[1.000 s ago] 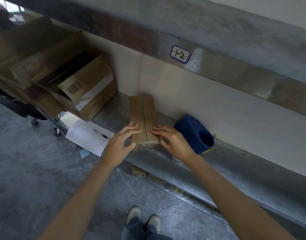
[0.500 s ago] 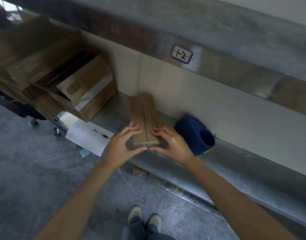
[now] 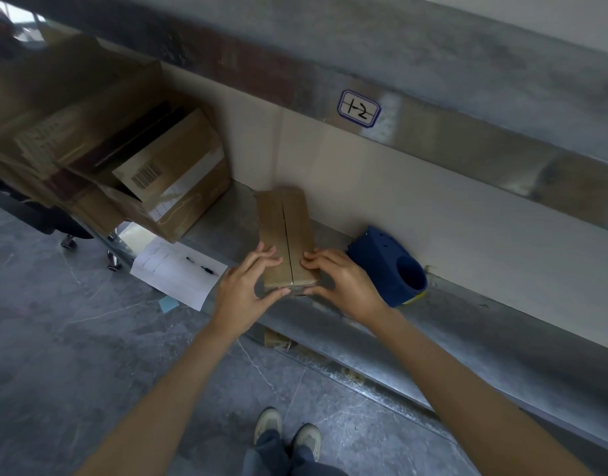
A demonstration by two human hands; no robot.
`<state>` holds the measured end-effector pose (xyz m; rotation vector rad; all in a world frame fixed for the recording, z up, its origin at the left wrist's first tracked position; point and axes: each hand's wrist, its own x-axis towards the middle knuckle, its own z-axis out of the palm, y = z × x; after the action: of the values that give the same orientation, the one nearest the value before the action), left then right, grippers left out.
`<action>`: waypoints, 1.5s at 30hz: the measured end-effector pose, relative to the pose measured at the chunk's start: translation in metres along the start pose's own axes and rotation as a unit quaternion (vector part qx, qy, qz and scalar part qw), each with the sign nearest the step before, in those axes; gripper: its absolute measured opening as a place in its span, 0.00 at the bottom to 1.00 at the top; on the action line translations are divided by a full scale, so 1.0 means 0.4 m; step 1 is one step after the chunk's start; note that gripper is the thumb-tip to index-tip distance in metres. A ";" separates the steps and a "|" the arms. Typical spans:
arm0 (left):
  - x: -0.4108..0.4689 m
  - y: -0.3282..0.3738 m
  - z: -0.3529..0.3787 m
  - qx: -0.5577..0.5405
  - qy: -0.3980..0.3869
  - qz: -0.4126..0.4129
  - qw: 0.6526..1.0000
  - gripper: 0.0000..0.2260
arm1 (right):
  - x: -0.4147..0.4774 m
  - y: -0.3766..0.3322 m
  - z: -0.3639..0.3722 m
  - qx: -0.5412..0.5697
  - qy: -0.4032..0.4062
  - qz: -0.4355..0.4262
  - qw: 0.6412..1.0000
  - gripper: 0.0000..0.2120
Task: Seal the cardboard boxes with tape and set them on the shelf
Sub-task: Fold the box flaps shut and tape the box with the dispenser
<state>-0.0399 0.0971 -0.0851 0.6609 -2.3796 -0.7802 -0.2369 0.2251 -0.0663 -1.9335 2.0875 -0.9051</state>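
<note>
The small cardboard box (image 3: 284, 228) lies flat on the metal shelf (image 3: 467, 324), its long side running back toward the wall. Its two top flaps are shut, with a dark seam open between them. My left hand (image 3: 242, 290) and right hand (image 3: 347, 283) pinch its near end. The blue tape dispenser (image 3: 381, 262) sits just right of it.
</note>
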 end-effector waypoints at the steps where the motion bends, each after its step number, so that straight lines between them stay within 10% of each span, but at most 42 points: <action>1: 0.003 -0.004 -0.006 0.012 -0.011 0.005 1.000 0.22 | 0.003 0.002 -0.006 -0.001 -0.003 0.000 1.000 0.23; 16: 0.042 -0.046 -0.076 -0.015 -0.137 0.008 0.990 0.31 | 0.016 0.011 -0.010 0.004 -0.023 -0.005 1.000 0.23; 45: 0.006 0.052 -0.009 0.062 -0.008 0.005 0.998 0.26 | 0.005 -0.041 -0.023 -0.035 -0.022 0.050 0.998 0.20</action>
<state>-0.0452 0.1091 -0.0684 0.6960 -2.4589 -0.6386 -0.2279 0.2265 -0.0499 -1.8441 2.1968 -0.7726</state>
